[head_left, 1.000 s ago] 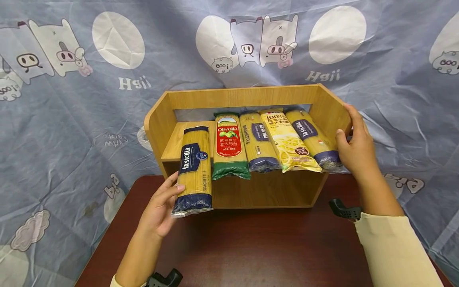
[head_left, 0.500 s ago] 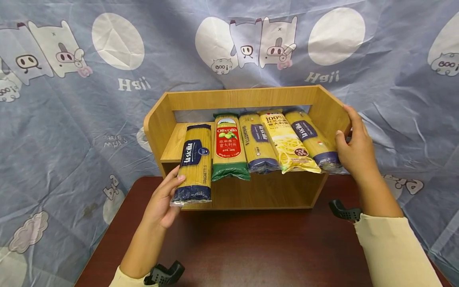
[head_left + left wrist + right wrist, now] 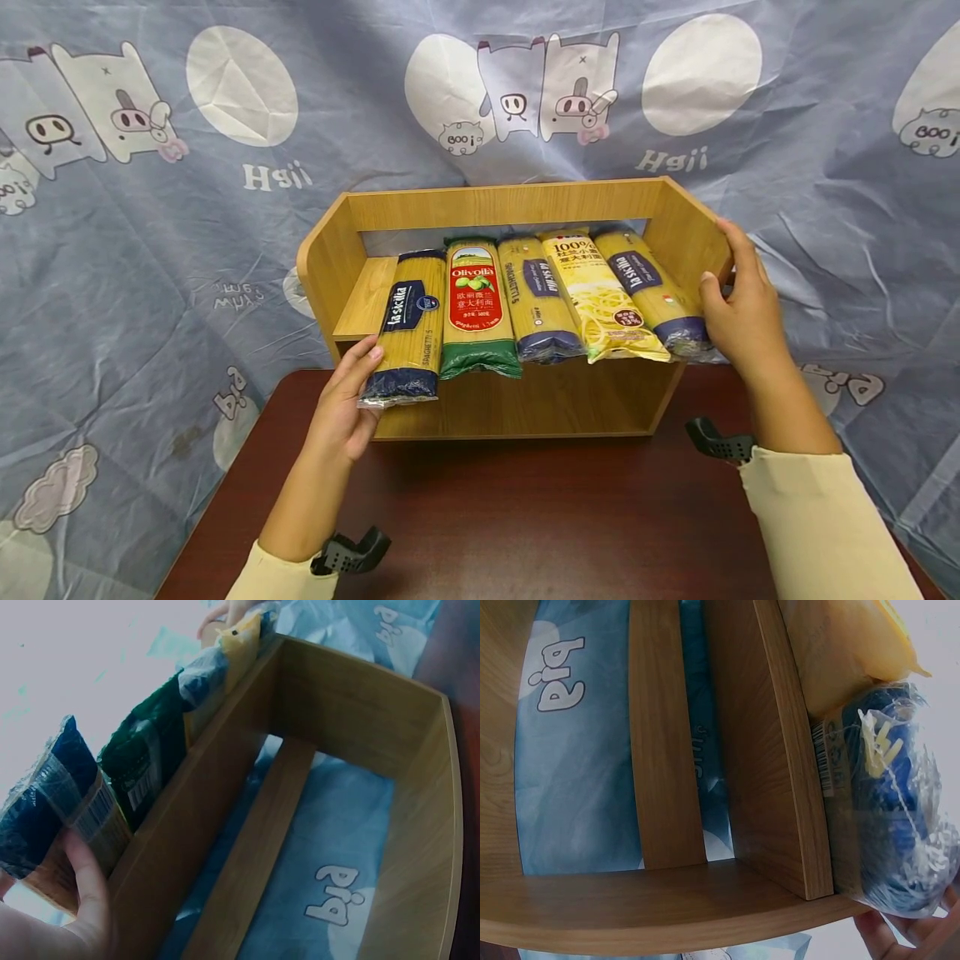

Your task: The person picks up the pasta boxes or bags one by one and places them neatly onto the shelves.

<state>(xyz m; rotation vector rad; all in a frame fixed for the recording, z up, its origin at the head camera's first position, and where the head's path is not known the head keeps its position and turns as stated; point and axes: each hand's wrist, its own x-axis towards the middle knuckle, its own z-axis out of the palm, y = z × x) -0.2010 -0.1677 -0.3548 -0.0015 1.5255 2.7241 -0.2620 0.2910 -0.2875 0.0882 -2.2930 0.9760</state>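
Note:
My left hand holds a spaghetti pack with a navy label and navy ends by its lower left side, thumb on top. The pack leans on the upper board of a small wooden shelf, its near end jutting past the front edge. In the left wrist view the thumb presses the underside of that pack. My right hand grips the front edge of the shelf's right side panel, close to the rightmost spaghetti pack. In the right wrist view its fingers show beside that pack's crinkled blue end.
Right of the held pack lie a red-and-green spaghetti pack, another navy-labelled pack and a yellow pasta bag. The shelf has a lower compartment and stands on a dark red table before a blue patterned cloth.
My left hand has pushed the held spaghetti pack farther back and up onto the shelf, beside the red-and-green one. The right hand has stayed at the side panel.

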